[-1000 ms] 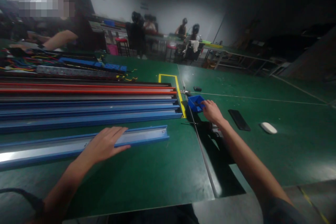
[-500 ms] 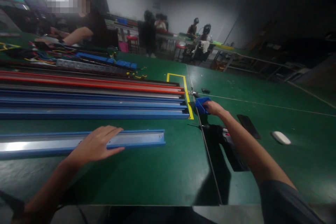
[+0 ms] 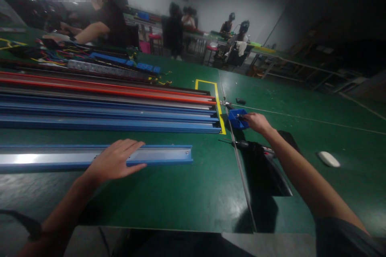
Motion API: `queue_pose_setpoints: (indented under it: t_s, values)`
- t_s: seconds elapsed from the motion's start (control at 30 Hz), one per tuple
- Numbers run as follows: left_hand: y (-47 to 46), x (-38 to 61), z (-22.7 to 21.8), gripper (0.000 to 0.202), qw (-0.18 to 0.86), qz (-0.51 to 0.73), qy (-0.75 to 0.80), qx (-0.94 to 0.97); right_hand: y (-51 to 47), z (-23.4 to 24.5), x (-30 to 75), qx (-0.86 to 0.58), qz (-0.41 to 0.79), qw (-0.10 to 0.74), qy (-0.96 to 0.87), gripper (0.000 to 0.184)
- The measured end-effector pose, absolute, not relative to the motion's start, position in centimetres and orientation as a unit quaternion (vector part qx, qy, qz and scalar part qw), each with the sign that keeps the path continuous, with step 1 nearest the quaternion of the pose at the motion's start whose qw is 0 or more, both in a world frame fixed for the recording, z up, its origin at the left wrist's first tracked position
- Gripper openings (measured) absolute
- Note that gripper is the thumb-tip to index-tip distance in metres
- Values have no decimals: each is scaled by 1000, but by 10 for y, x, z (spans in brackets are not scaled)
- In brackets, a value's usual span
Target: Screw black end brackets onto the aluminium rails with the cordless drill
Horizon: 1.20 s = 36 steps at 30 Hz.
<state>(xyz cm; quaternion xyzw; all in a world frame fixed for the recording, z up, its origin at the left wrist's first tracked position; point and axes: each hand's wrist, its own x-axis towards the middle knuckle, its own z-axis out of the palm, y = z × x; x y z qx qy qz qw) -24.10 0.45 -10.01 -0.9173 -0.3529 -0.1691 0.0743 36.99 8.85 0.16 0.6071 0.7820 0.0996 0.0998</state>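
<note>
A blue metal channel [image 3: 164, 155] lies along the near side of the table, with a small screw near its right end. My left hand [image 3: 116, 160] rests across it, fingers over the far edge and thumb along the near edge, steadying it. At a small blue bin [image 3: 235, 122] to the right, my right hand [image 3: 257, 122] has its fingers drawn together over the near rim. What they pinch is too small to make out. Small metallic bits show in the bin beside the fingertips. Just in front of my right forearm lies a black power drill [image 3: 256, 148], its long bit pointing left.
Several blue and red channels [image 3: 120, 122] lie parallel behind, ending near yellow tape [image 3: 222, 122]. Tangled wires [image 3: 57, 54] are at the back left, before a seated person [image 3: 111, 20]. A white oval object [image 3: 328, 159] and a small black object [image 3: 240, 100] lie at right.
My right hand has drawn back slightly from inside the blue bin toward its rim, uncovering more of the bin. The left hand keeps its place on the channel; the view has shifted a little.
</note>
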Motion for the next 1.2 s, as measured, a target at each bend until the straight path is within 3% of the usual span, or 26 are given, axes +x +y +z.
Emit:
queue_pose_setpoints:
  t_s: [0.2,0.33,0.47,0.83,1.03,1.2]
  values:
    - [4,-243,-103,64,66,-171,-358,-915,45,24,369,549,152,90,817,36]
    - [4,-243,-102,64,48,-160,-371,-913,9,25,349,409,210,31,888,29]
    - [3,-241,-99,64,42,-161,-378,-911,-19,14,317,347,177,-13,921,26]
    - [2,-238,-96,64,47,-167,-375,-911,-17,-40,251,351,-50,-53,933,27]
    - [0,-236,-95,64,64,-170,-375,-909,-11,-51,233,469,-398,-280,737,9]
    - [0,-235,-95,64,66,-173,-372,-910,-2,-69,225,503,-499,-351,612,38]
